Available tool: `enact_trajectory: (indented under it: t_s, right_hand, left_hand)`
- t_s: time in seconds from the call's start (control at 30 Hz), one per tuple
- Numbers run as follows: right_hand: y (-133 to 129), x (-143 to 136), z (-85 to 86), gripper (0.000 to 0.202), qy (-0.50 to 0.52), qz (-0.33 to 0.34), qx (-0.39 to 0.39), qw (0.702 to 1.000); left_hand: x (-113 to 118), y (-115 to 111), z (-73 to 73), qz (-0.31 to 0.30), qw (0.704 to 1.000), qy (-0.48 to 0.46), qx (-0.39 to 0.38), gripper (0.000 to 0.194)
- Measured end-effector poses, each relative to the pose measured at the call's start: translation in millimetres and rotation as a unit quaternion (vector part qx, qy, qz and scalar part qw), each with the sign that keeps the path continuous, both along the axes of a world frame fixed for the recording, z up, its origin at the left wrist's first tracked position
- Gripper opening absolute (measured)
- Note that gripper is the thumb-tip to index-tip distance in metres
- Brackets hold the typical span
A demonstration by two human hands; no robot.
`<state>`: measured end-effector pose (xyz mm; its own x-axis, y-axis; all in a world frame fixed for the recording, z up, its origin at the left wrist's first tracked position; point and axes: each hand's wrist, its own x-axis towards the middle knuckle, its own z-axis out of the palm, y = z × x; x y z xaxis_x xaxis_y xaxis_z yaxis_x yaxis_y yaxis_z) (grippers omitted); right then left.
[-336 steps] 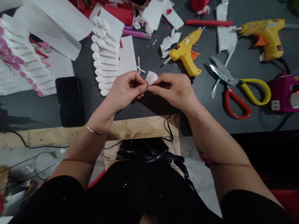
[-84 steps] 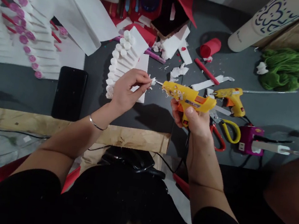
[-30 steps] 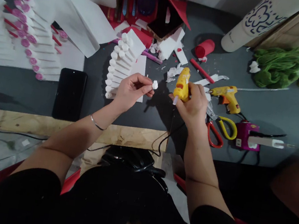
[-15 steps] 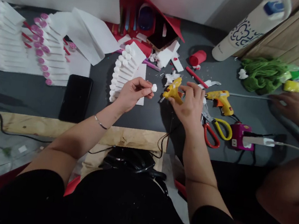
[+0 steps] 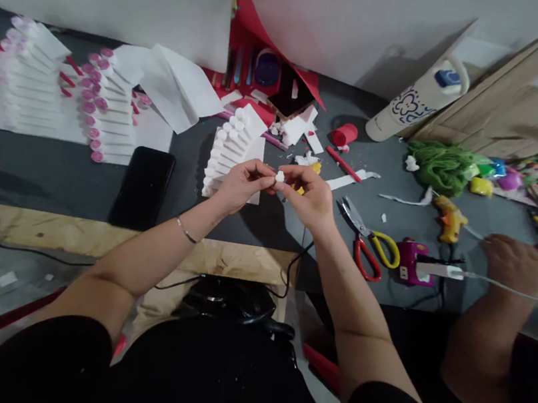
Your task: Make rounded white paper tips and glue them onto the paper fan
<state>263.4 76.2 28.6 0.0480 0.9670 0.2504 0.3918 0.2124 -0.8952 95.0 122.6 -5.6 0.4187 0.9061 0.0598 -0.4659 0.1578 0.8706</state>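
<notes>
Between the fingertips of my left hand point(image 5: 243, 186) and my right hand point(image 5: 311, 196) is a small white flower-like piece point(image 5: 280, 176). Both hands pinch it from either side. Just left of my left hand, a row of white-tipped sticks point(image 5: 231, 145) lies on white paper. A yellow glue gun point(image 5: 300, 188) is partly hidden behind my right hand. Scissors point(image 5: 369, 235) with red and yellow handles rest to the right of that hand.
A black phone point(image 5: 143, 188) and pink-tipped sticks point(image 5: 113, 112) lie on the left. A white bottle point(image 5: 406, 114), green yarn point(image 5: 439, 165), a second glue gun point(image 5: 449, 220) and a purple adapter point(image 5: 409, 259) are on the right, near another person's hands point(image 5: 512, 265).
My right hand has let go of the yellow glue gun and moved left to the white piece in my left hand. The second glue gun has moved right, towards the other person.
</notes>
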Motion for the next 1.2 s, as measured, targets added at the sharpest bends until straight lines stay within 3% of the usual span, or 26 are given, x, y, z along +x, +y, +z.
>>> enact_trajectory:
  t_s: [0.3, 0.5, 0.6, 0.77, 0.83, 0.9, 1.0, 1.2]
  right_hand:
    - [-3, -6, -19.3, 0.026, 0.004, -0.022, 0.061, 0.998]
    - [0, 0, -35.8, 0.058, 0.125, 0.021, 0.02, 0.992]
    - [0, 4, -36.2, 0.041, 0.086, 0.024, 0.02, 0.996]
    - [-6, 6, -24.2, 0.017, -0.068, -0.03, 0.123, 0.99]
    - [-7, 5, -22.0, 0.016, -0.09, -0.048, 0.157, 0.982]
    - [-8, 3, -23.5, 0.029, -0.075, -0.06, 0.171, 0.981]
    - [-6, 2, -29.8, 0.05, -0.009, -0.048, 0.134, 0.99]
    - [-6, 2, -32.1, 0.029, 0.042, -0.01, 0.045, 0.998]
  left_hand:
    - [0, -2, 2.8, -0.018, 0.997, -0.014, -0.067, 0.05]
    - [1, -3, 4.0, -0.039, 0.997, -0.012, -0.06, 0.051]
    - [2, -4, 2.1, -0.043, 0.998, 0.003, -0.049, 0.048]
    - [2, -5, 0.5, -0.05, 0.997, 0.02, -0.052, 0.046]
    - [1, -6, 2.1, -0.047, 0.997, 0.015, -0.063, 0.049]
    - [1, -6, 4.0, -0.045, 0.996, 0.011, -0.077, 0.051]
    - [0, -4, 5.5, -0.052, 0.996, 0.006, -0.075, 0.049]
    - [1, -3, 0.4, -0.055, 0.998, 0.016, -0.038, 0.041]
